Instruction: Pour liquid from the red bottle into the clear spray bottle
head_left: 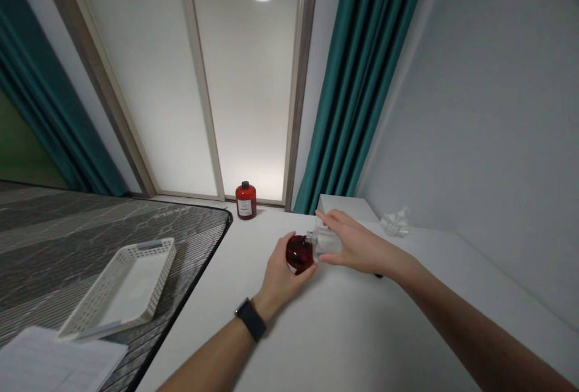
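Two bare forearms reach forward over a white table [344, 331], the left one wearing a dark wristwatch [250, 318]. At the middle of the table, the left hand [280, 277] is wrapped around a small dark red bottle [299, 253], fingers closed on its lower side, thumb along the near edge. Coming in from the right, the right hand [357, 244] is closed over a clear bottle [326, 240], which lies tipped on its side. Its long axis runs roughly left to right, and its narrow neck points left, meeting the top of the red bottle, so the two touch between the hands. Farther back, a larger red bottle with a white label [245, 200] stands upright by the window frame. A white perforated tray [124, 286] sits on a grey patterned surface at left, with sheets of paper [54, 365] near the bottom corner. Some crumpled clear plastic [395, 223] lies near the wall at right.
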The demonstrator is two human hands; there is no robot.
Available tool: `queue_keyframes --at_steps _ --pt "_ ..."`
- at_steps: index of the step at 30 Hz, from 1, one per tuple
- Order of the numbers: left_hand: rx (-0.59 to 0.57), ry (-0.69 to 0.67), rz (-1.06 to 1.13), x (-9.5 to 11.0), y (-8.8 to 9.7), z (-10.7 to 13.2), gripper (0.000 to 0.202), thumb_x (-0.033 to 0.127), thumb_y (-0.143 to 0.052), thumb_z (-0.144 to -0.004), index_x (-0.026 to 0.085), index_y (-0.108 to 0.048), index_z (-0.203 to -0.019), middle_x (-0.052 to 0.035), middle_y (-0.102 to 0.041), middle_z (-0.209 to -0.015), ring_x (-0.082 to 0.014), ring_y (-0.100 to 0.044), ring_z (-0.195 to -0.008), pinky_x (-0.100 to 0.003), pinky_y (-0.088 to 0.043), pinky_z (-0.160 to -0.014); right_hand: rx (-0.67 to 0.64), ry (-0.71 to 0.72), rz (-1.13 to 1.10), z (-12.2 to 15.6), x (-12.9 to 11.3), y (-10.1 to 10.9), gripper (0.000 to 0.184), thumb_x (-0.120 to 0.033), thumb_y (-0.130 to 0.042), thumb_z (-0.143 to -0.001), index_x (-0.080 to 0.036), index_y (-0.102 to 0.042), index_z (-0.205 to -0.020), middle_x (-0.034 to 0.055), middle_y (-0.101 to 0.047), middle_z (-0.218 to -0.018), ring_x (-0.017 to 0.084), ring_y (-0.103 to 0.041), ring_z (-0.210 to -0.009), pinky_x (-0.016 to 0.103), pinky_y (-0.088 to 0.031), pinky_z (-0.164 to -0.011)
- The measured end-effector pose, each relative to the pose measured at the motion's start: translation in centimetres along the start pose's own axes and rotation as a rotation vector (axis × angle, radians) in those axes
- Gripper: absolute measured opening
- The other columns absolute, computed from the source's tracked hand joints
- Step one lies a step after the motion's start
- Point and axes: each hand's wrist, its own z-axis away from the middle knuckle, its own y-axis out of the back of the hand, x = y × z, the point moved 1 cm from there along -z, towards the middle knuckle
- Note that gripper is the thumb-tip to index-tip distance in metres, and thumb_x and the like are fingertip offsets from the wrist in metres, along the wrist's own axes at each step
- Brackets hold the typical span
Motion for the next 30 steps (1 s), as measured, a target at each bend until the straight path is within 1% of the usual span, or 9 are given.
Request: queue_keyframes --at_steps 11,15,19,23,30 --pt "-0.001 0.038 0.023 0.29 0.05 -0.02 0.071 0.032 -0.078 -0.074 0.018 -0.044 -0.135 -0.0116 -0.063 -0.125 -0.0272 -0.065 -0.113 -0.045 -0.053 -0.100 0.000 0.023 0.011 -0.18 -0.18 0.20 0.092 -0.035 -0.078 -0.079 -0.022 -0.030 -0.157 0.0142 -0.055 -0.131 0.032 -0.052 -0.128 0.050 -0.041 -0.112" --pt "0.008 0.033 0.021 0.26 0.01 0.00 0.071 0.031 -0.078 -0.074 0.019 -0.044 -0.135 -0.0112 -0.063 -0.125 -0.0270 -0.065 -0.113 -0.045 -0.053 -0.100 0.011 0.035 0.005 -0.24 -0.06 0.18 0.092 -0.039 -0.076 -0.079 -0.025 -0.029 -0.158 0.0129 -0.055 -0.131 0.033 -0.052 -0.127 0.051 -0.042 -0.110" --pt "0.006 0.038 0.028 0.13 -0.05 0.01 0.071 0.031 -0.079 -0.074 0.019 -0.044 -0.135 -0.0115 -0.063 -0.125 -0.0269 -0.064 -0.113 -0.046 -0.053 -0.100 0.004 0.021 0.005 -0.34 0.05 0.18 0.092 -0.042 -0.075 -0.079 -0.025 -0.030 -0.158 0.0126 -0.057 -0.128 0.033 -0.053 -0.126 0.051 -0.044 -0.109" --pt "0.002 0.047 0.037 0.04 -0.12 -0.02 0.072 0.031 -0.079 -0.074 0.019 -0.044 -0.135 -0.0114 -0.062 -0.126 -0.0267 -0.064 -0.113 -0.046 -0.052 -0.101 -0.012 0.021 0.016 -0.40 -0.09 0.32 0.092 -0.040 -0.076 -0.079 -0.022 -0.031 -0.157 0.0143 -0.055 -0.130 0.033 -0.052 -0.127 0.050 -0.042 -0.110" --pt "-0.015 0.078 0.081 -0.09 -0.27 0.05 0.075 0.031 -0.081 -0.072 0.020 -0.044 -0.136 -0.0115 -0.062 -0.128 -0.0277 -0.064 -0.116 -0.047 -0.051 -0.104 -0.017 0.017 0.039 -0.35 -0.32 0.59 0.091 -0.039 -0.077 -0.078 -0.023 -0.033 -0.156 0.0128 -0.057 -0.123 0.031 -0.056 -0.119 0.049 -0.047 -0.105"
